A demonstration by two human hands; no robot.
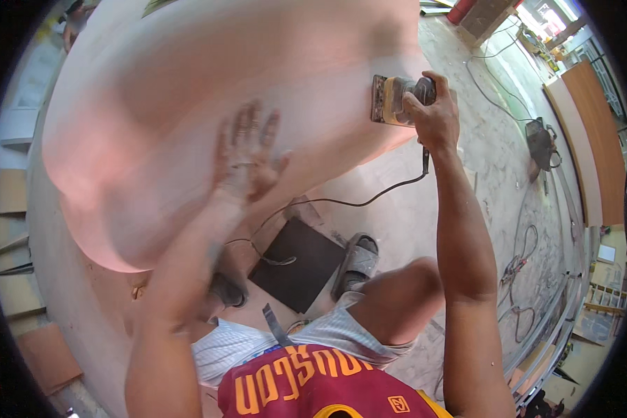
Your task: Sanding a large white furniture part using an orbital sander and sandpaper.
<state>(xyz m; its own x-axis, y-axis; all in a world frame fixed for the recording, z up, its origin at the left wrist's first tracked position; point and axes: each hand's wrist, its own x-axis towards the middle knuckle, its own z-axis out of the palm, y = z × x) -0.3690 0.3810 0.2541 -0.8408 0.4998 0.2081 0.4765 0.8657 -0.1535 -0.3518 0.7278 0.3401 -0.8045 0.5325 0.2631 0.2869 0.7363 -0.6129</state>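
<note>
Head view: what is being held there?

The sander (398, 101) is being held by the right grip (439, 117), which is closed around its back end. Its pad (377, 99) looks pressed to the big pink shape (306, 76), near the shape's right edge.

And the left grip (247, 157)?

It is spread open, and nothing is held in it. It is blurred, so whether the pink side is being touched cannot be told for sure.

Which step is being done?

Smoothing, it seems. The side looks as if it is being rubbed with the sander, and maybe felt for bumps too.

What is called for next?

The pad should be kept flat and slid slowly, so no dents are made. The cord (359, 205) should be kept clear; part is draped over the black square (296, 268) on the floor (404, 216).
</note>
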